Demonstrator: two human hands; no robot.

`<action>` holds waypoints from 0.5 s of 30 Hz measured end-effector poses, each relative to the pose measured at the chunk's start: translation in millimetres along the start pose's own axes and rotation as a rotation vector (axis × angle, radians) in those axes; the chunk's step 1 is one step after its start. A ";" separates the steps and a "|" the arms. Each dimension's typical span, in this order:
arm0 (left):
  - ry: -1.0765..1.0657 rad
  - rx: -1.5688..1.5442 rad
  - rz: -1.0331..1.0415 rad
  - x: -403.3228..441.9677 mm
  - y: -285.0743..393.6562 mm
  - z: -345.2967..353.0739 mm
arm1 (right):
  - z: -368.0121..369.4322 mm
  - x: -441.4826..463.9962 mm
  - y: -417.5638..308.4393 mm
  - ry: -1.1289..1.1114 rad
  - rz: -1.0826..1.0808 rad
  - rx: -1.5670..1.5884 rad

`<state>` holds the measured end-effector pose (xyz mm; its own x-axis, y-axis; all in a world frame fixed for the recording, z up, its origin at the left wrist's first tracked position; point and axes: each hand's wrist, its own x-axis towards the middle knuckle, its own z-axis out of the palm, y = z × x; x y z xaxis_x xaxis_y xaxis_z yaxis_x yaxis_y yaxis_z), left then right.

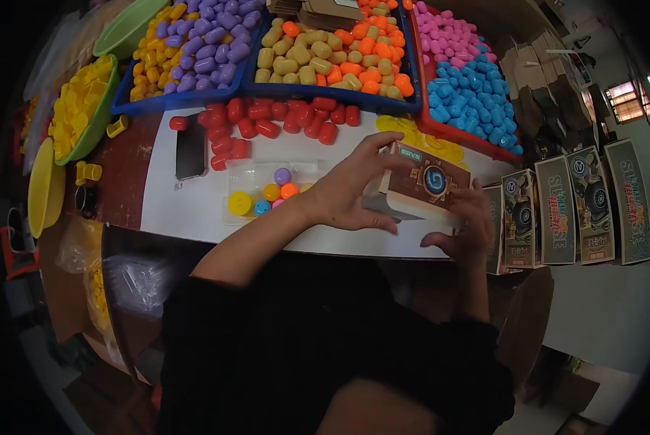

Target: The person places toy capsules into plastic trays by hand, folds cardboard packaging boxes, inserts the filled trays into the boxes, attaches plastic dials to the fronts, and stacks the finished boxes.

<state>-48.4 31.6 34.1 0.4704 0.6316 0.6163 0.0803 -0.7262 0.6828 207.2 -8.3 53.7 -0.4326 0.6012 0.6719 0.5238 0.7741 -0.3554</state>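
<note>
A brown printed cardboard box [435, 180] with a blue swirl on its face is held up between my two hands over the white table top. My left hand [350, 190] has its fingers on the box's upper left edge, its thumb stretched out below. At the right end, my right hand [474, 221] curls its fingers round the box, thumb beneath. The pale underside shows between the thumbs. Left of my left hand lies a clear plastic tray [236, 176] with several coloured capsules in it, partly hidden by my forearm.
Red capsules [267, 129] and a dark phone [191, 148] lie behind the tray. Yellow discs [419, 139] are beyond the box. Blue bins [227, 99] and a red bin [435, 122] of capsules line the back. Several printed boxes [557, 210] stand at the right.
</note>
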 end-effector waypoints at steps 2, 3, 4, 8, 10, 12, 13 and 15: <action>0.023 0.008 0.002 -0.9 -2.3 5.9 | -7.2 32.4 -16.0 -0.181 0.080 -0.063; 0.039 0.023 0.012 -0.3 -4.3 9.0 | -8.5 42.2 -18.8 -0.242 0.105 -0.087; 0.043 0.018 0.013 -1.0 -7.0 13.4 | -8.9 45.7 -17.6 -0.307 0.168 -0.080; 0.238 -0.217 -0.042 -4.9 -14.7 34.5 | -4.9 44.1 -15.9 -0.409 0.370 -0.073; 0.309 -0.290 -0.036 -2.7 -15.6 44.5 | 0.7 52.8 -29.3 -0.533 0.322 -0.255; 0.444 -0.432 0.012 0.0 -16.5 51.2 | 3.3 60.9 -40.3 -0.646 0.223 -0.435; 0.443 -0.437 0.009 -0.2 -15.4 50.8 | 2.8 61.8 -43.4 -0.644 0.206 -0.414; 0.475 -0.233 0.100 0.1 -13.8 45.4 | -2.3 61.7 -38.8 -0.635 0.201 -0.395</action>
<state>-9.5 29.3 6.9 0.0117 0.6550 0.7556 -0.1670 -0.7437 0.6473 161.9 -1.6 110.5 -0.5771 0.8132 0.0754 0.8079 0.5820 -0.0930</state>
